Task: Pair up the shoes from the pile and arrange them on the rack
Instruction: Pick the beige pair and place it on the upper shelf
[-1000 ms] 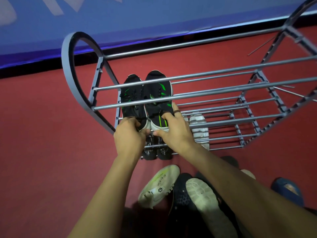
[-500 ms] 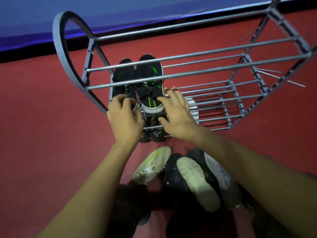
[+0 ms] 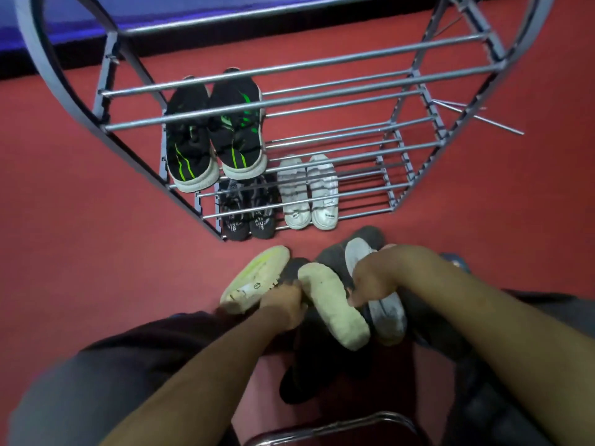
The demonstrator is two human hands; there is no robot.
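Head cam view, looking down at a red floor (image 3: 80, 239) w/ a grey metal shoe rack (image 3: 322, 101) standing against a blue wall at top.

On the rack's upper-mid tier, left end: a black pair w/ green stripes (image 3: 215, 136), white soles, side by side & touching, heels toward the viewer, toes partly behind the rack bars. On the lowest tier, nearer the viewer: a dark patterned pair (image 3: 249, 207) at left, & a white pair (image 3: 309, 194) just beside it on the right, both w/ heels facing the viewer. Rest of the rack's bars are bare.

In front of the rack, on the floor, lies the pile of loose shoes (image 3: 325, 304): a cream shoe w/ a yellow-green tint (image 3: 254, 278) at left, sole up; a dark shoe w/ a cream sole (image 3: 335, 307) in the middle, sole up; a dark shoe w/ a grey-white sole (image 3: 383, 307) at right; more dark shoes beneath, hard to tell apart.

Both bare forearms reach down into the pile. Left hand (image 3: 283, 300) sits btwn the cream shoe & the middle shoe, fingers curled & touching them; can't tell which one its grip has, if any. Right hand (image 3: 376, 278) is curled over the right-hand dark shoe, fingers wrapped across its sole, grip closed on it.

Bottom edge: a curved chrome tube (image 3: 335, 426), blurred. Image has motion blur.
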